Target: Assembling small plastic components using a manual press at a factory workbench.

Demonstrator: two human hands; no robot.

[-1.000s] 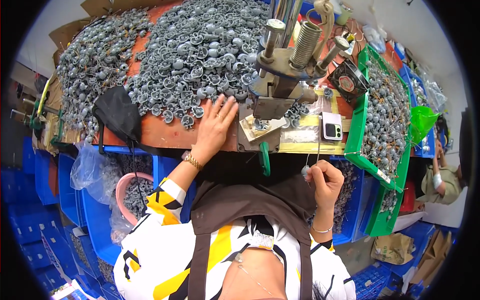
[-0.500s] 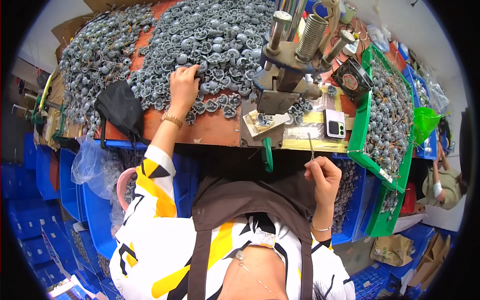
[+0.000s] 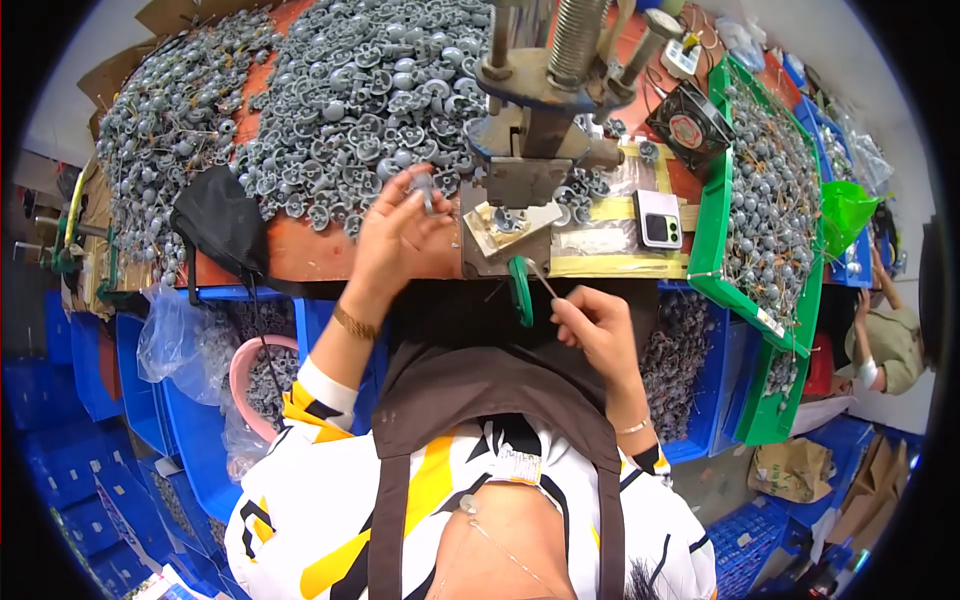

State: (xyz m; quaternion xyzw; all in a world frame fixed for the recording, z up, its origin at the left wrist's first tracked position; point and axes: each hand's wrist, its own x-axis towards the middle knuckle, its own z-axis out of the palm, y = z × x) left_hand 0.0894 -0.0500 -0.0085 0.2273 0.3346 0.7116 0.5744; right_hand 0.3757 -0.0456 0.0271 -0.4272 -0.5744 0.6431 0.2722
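— As we bring the left hand [image 3: 400,235] in from the heap of grey cast parts [image 3: 340,90], its fingers [image 3: 420,190] are pinched around one small grey part [image 3: 425,185], held just left of the press fixture [image 3: 510,215] at the front edge of the tabletop [image 3: 300,250]. Where do we set it?

— On the pale seat under the press [image 3: 540,110], we judge, where another grey piece already seems to sit. We should carry the part level and lower it squarely, so it drops into the seat rather than perching on the rim.

— And our right hand [image 3: 600,330]?

— Its fingers are closed on a thin metal pick [image 3: 540,275], tip angled up toward the fixture, hand below the tabletop edge, beside the green handle [image 3: 522,290]. We would use the pick to nudge or clear the seat, keeping skin away from under the ram.

— What could trip us?

— The heap crowds the fixture on the left and behind; a loose part sliding under the plate would spoil the seating. The phone [image 3: 660,218] and the small fan [image 3: 690,125] stand to the right, near but apart from the work, and the green tray [image 3: 715,220] of wired grey pieces lies beyond them. We keep the left wrist high, clear of the black pouch [image 3: 220,225].
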